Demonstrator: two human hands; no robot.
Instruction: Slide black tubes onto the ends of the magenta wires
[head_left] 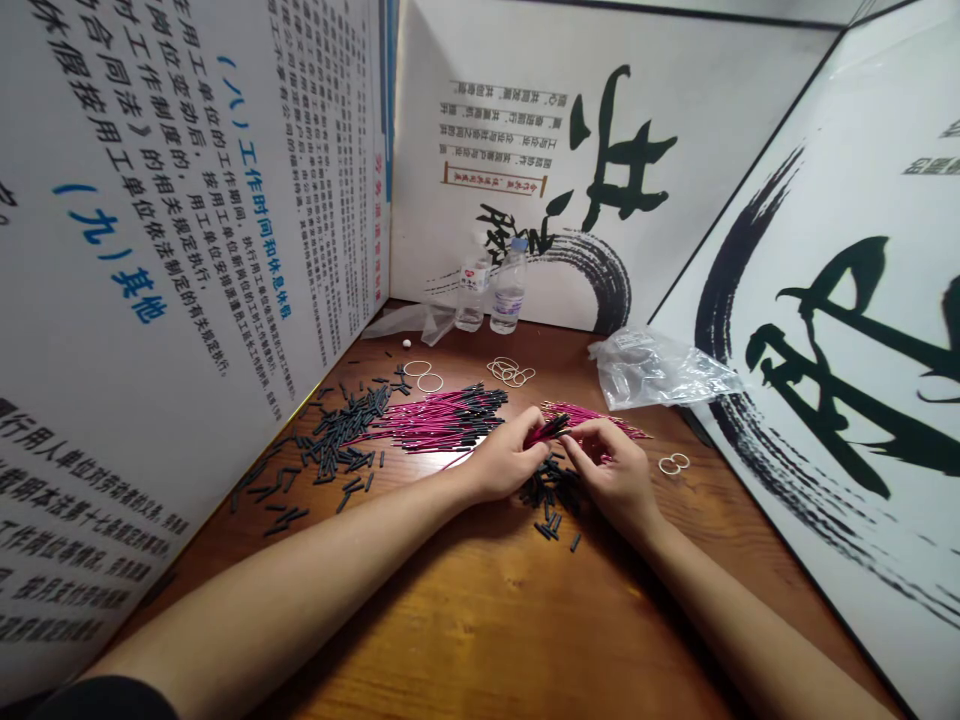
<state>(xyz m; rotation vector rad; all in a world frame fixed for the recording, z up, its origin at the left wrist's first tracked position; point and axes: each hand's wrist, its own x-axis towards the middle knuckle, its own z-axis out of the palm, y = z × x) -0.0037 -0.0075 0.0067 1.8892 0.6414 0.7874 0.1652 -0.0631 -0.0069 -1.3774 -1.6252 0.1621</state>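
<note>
Forearms (337, 585) over wooden table (487, 630) between printed panels (517, 50), left hand (508, 458) and right hand (619, 478) clamped on magenta wires (551, 429)

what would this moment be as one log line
left hand: holding magenta wire bundle | right hand: at bundle's tips | table: loose black tubes near hands

Table (465, 620): brown wood grain. Left wire pile (439, 418): magenta, black ends. Right wire pile (589, 411): magenta, gold-toned tips. Held bundle (553, 428): magenta, black. Loose tubes (343, 432): black. Far right bottle (508, 300): clear, blue cap (518, 243). Rings (511, 372): cream. Left panel (172, 240): white, black and blue lettering. Far panel (525, 50): white, black brushstrokes, red-lettered line. Right panel (832, 130): white, black brushstrokes. Near left sleeve (112, 698): black.
</note>
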